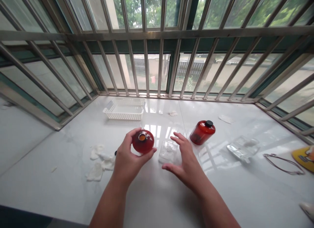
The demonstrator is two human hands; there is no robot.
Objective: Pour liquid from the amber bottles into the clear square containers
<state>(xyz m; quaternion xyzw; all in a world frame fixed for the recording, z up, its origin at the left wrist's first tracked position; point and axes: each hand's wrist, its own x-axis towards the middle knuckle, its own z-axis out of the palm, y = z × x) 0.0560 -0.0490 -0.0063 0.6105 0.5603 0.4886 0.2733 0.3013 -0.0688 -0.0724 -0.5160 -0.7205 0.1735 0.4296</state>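
Observation:
My left hand [130, 152] is wrapped round a red-brown bottle [148, 143], whose uncapped mouth points up towards me. To its right, my right hand [183, 156] is spread with thumb and fingers apart, holding nothing. Between the hands lies a clear plastic piece [168, 152], partly behind the right hand's fingers. A second red-brown bottle [202, 133] with a black cap stands just beyond my right hand. Beside my left hand a small black object [115, 153] shows, mostly hidden.
A white perforated basket [125, 116] stands at the back left. Crumpled white tissues [95, 172] lie at left. On the right are a clear plastic tray [242, 148], a thin cord loop [282, 166] and a yellow item [304, 157]. Metal window bars [160, 67] enclose the white surface.

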